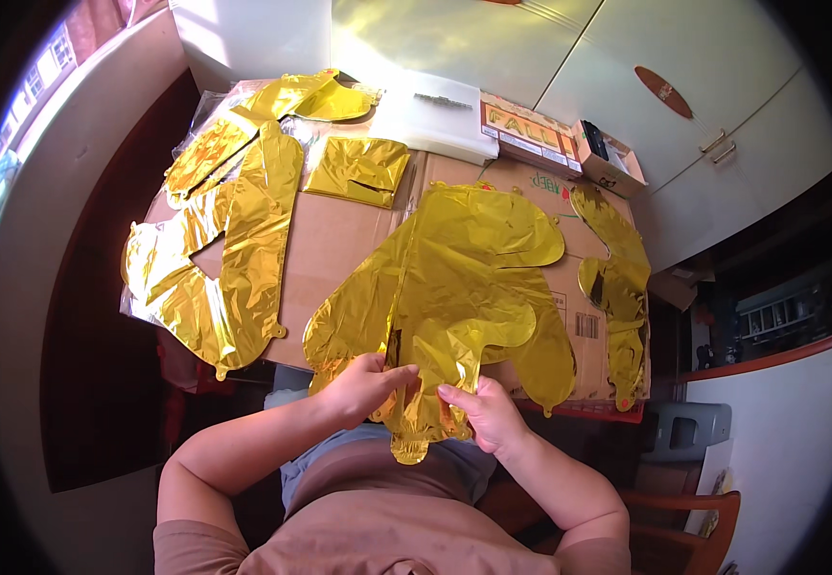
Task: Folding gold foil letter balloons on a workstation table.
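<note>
At the near edge of the cardboard-covered table, my left hand (366,385) and my right hand (488,414) pinch a flat gold foil balloon (454,362) between thumbs and fingers. Its lower end, with a small rounded tab, hangs over my lap. Beyond and partly under it spreads a larger flat gold foil balloon (478,225); where the two sheets part is hard to make out. To the left lies a flat angular gold foil balloon (261,254). A folded gold foil piece (358,171) rests behind it. On the right edge is a wavy gold foil balloon (622,287).
More gold foil (335,99) lies at the back left. Along the back stand a white box (443,120), a printed carton (533,136) and a small open box (611,158) with dark items. White cabinets (445,40) rise behind. A grey stool (686,431) and wooden chair (718,537) are right.
</note>
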Demonstrator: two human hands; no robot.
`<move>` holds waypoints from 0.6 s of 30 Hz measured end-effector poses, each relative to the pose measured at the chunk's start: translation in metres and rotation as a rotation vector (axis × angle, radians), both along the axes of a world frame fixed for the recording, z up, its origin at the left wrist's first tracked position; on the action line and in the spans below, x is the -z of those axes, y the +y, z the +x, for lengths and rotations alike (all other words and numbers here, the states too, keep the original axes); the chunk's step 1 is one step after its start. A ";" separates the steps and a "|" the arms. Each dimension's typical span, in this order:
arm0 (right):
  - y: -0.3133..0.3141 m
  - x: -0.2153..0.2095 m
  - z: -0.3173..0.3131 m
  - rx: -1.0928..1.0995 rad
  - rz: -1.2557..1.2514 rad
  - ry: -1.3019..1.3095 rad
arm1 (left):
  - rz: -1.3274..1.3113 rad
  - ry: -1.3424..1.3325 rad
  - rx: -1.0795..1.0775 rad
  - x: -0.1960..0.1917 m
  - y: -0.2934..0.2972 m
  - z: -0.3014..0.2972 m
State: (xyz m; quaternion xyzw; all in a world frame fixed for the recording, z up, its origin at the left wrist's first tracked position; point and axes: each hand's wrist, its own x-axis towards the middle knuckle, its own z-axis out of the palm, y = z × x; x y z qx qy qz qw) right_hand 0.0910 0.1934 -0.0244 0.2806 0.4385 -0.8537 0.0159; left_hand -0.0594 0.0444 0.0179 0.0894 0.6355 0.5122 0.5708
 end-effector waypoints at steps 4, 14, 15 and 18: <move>-0.002 -0.005 -0.003 -0.017 0.017 0.014 | 0.099 0.091 0.021 0.042 -0.004 0.002; -0.005 0.000 0.000 -0.016 0.001 0.023 | 0.076 0.043 0.027 0.030 -0.004 0.003; -0.005 -0.001 0.000 -0.013 0.004 0.033 | 0.066 0.022 0.009 0.026 -0.004 0.003; 0.003 -0.012 -0.005 0.024 -0.037 0.049 | 0.028 -0.002 -0.038 0.019 -0.005 0.001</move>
